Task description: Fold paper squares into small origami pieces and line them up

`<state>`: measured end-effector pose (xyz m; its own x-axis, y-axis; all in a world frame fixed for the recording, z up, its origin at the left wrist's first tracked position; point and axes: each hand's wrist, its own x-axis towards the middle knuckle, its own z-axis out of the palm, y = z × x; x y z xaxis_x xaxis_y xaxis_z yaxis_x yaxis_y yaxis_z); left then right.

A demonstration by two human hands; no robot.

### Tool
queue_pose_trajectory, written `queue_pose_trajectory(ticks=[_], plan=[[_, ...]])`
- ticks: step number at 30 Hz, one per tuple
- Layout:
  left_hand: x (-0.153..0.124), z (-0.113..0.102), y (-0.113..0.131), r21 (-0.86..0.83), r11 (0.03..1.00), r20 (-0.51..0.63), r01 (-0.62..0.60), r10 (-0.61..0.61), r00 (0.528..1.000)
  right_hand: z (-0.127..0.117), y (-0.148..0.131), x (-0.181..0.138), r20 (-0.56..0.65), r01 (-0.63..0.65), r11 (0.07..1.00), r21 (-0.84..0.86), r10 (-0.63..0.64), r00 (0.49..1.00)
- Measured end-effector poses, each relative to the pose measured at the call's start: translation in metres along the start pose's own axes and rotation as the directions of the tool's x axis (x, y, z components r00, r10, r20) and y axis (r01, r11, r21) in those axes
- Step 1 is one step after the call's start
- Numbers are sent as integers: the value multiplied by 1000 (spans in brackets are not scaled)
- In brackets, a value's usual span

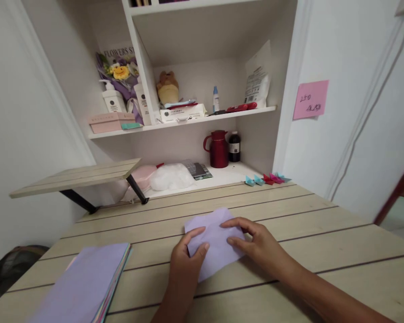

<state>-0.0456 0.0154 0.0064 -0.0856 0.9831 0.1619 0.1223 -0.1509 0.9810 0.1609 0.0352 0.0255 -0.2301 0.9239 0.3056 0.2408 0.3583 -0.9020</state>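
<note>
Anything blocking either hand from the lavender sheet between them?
Nothing visible. The left hand and right hand both touch the lavender sheet directly, from opposite sides. The nearest other thing, the paper stack, lies apart, off to the left.

Large capitals reading "FLOWERS ST", cut off at the right by the shelf divider, stand above the bouquet (119, 72) at far left. On the right wall, the pink note (311, 99) bears handwriting: "25" and an unclear third character, with an illegible line below. Print on the pump bottle (113, 99), white packet (185, 113), white bag (258, 89) and dark bottle (234, 148) is too small to read.
</note>
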Motion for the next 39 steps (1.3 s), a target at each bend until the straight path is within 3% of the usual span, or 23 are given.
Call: queue_pose_trajectory(ticks=[16, 19, 21, 24, 28, 34, 39], plan=[[-5, 3, 14, 233, 956, -81, -181, 204, 976, -5, -7, 2, -143, 161, 961, -222, -196, 970], [-2, 3, 9, 250, 936, -147, -248, 289, 946, -10, -11, 2, -159, 149, 973, -178, -178, 971], [0, 3, 6, 216, 941, -202, -261, 305, 931, -13, -11, 2, -96, 78, 996, -47, -82, 992], [2, 3, 1, 43, 984, -188, -170, 175, 966, -11, -5, 4, 29, -103, 970, 220, 99, 995], [1, 6, -3, -217, 974, -8, 72, -76, 997, -6, -1, 4, 48, -185, 898, 398, 181, 982], [-2, 9, -1, -288, 955, 11, 74, -74, 997, -6, -4, 1, 180, -344, 836, 427, 294, 939], [-2, 6, 3, -290, 953, -109, 86, -122, 986, -4, 0, 1, 201, -351, 841, 413, 292, 935]])
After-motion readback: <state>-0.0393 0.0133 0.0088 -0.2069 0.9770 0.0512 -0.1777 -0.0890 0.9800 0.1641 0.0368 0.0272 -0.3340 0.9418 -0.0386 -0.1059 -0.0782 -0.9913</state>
